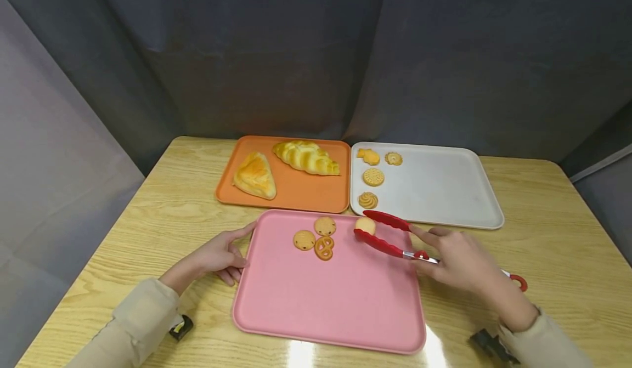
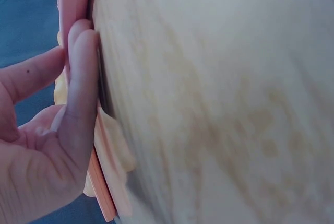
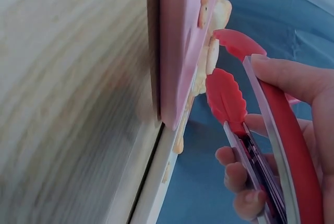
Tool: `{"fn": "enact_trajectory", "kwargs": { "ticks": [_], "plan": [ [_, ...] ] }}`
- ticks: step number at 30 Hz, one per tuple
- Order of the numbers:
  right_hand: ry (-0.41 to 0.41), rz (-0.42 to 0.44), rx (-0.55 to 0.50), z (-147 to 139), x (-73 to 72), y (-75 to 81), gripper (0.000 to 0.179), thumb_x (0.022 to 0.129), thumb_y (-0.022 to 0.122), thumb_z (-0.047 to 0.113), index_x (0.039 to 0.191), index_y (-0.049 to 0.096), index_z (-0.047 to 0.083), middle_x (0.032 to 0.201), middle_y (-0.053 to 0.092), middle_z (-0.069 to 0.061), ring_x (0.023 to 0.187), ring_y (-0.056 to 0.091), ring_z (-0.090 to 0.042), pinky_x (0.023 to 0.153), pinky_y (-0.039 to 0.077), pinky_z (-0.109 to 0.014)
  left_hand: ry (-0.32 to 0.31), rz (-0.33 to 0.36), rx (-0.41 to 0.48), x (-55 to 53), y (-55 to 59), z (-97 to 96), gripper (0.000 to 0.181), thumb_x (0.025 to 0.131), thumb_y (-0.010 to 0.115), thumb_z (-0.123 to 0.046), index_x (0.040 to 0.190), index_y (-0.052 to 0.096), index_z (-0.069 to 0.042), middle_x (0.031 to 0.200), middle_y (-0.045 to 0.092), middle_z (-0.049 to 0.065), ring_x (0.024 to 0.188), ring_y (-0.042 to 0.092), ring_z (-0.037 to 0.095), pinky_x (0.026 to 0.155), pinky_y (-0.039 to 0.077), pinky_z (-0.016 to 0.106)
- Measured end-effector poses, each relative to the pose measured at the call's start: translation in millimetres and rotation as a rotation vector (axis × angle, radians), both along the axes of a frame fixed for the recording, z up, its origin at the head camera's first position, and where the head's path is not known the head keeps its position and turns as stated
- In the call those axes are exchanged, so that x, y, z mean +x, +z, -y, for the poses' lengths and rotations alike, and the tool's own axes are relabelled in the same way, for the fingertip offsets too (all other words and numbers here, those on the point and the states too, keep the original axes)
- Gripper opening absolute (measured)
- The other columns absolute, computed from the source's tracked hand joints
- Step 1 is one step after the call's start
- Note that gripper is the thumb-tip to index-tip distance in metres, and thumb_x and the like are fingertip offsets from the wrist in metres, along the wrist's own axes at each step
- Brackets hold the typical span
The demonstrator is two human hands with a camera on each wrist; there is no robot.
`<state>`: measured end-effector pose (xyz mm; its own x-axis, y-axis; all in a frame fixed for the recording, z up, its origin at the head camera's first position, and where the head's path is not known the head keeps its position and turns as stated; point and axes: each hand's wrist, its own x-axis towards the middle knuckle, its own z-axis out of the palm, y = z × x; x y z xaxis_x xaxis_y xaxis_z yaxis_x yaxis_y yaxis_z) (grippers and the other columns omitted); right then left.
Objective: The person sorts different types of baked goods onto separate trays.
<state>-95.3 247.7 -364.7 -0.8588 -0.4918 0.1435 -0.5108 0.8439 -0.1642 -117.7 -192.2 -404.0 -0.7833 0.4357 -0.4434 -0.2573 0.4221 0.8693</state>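
My left hand [image 1: 222, 255] pinches the left rim of the pink tray [image 1: 326, 302], thumb above and fingers below it in the left wrist view. In my right hand [image 1: 459, 258] is a pair of red-tipped tongs [image 3: 300, 166], with its two arms spread. A plain round cookie [image 1: 365, 225] shows between the tong tips at the tray's far right; I cannot tell whether both tips touch it. Left of it on the pink tray lie a chip cookie [image 1: 325, 226], a second chip cookie [image 1: 304, 240] and a pretzel [image 1: 323, 248].
Behind on the left, an orange tray [image 1: 306, 197] bears a triangular bread [image 1: 257, 176] and a braided bread [image 1: 306, 157]. Beside it, a white tray [image 1: 439, 181] holds several biscuits at its left, including a fish-shaped one [image 1: 368, 156] and a swirled one [image 1: 368, 200]. A dark curtain [image 1: 266, 55] hangs behind the table.
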Motion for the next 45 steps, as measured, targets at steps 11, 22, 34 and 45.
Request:
{"fn": "enact_trajectory", "kwargs": {
  "ticks": [11, 22, 34, 45],
  "plan": [
    [-0.041, -0.024, -0.038, -8.6, -5.4, 6.0, 0.063, 0.067, 0.079, 0.032, 0.118, 0.061, 0.001, 0.086, 0.064, -0.016, 0.061, 0.059, -0.02, 0.053, 0.052, -0.033, -0.003, 0.002, -0.009, -0.2, 0.4, -0.3, 0.079, 0.085, 0.057, 0.001, 0.148, 0.013, -0.02, 0.058, 0.06, 0.018, 0.043, 0.056, 0.018, 0.044, 0.053, 0.039],
    [-0.103, -0.089, 0.009, -22.0, -21.3, 12.0, 0.064, 0.066, 0.079, 0.033, 0.118, 0.061, 0.0, 0.08, 0.063, -0.017, 0.051, 0.051, -0.018, 0.044, 0.043, -0.028, -0.007, -0.006, 0.0, -2.4, 2.2, 0.6, 0.08, 0.085, 0.058, 0.0, 0.148, 0.013, -0.02, 0.058, 0.06, 0.019, 0.043, 0.057, 0.019, 0.044, 0.053, 0.039],
    [-0.162, -0.072, 0.034, -35.2, -41.9, 14.4, 0.065, 0.07, 0.075, 0.035, 0.12, 0.058, -0.002, 0.086, 0.062, -0.026, 0.055, 0.052, -0.023, 0.044, 0.042, -0.033, -0.007, -0.01, -0.007, -0.6, 0.4, 0.0, 0.079, 0.085, 0.057, 0.001, 0.148, 0.013, -0.019, 0.058, 0.06, 0.018, 0.043, 0.057, 0.018, 0.044, 0.053, 0.039],
    [-0.23, 0.001, 0.079, -37.6, -61.8, 17.0, 0.065, 0.074, 0.071, 0.036, 0.123, 0.053, -0.004, 0.074, 0.06, -0.02, 0.051, 0.044, -0.021, 0.04, 0.036, -0.028, -0.004, -0.012, -0.007, -1.0, -1.8, 0.6, 0.079, 0.085, 0.057, 0.001, 0.148, 0.014, -0.021, 0.058, 0.06, 0.017, 0.043, 0.057, 0.018, 0.044, 0.053, 0.04]
  ]
}}
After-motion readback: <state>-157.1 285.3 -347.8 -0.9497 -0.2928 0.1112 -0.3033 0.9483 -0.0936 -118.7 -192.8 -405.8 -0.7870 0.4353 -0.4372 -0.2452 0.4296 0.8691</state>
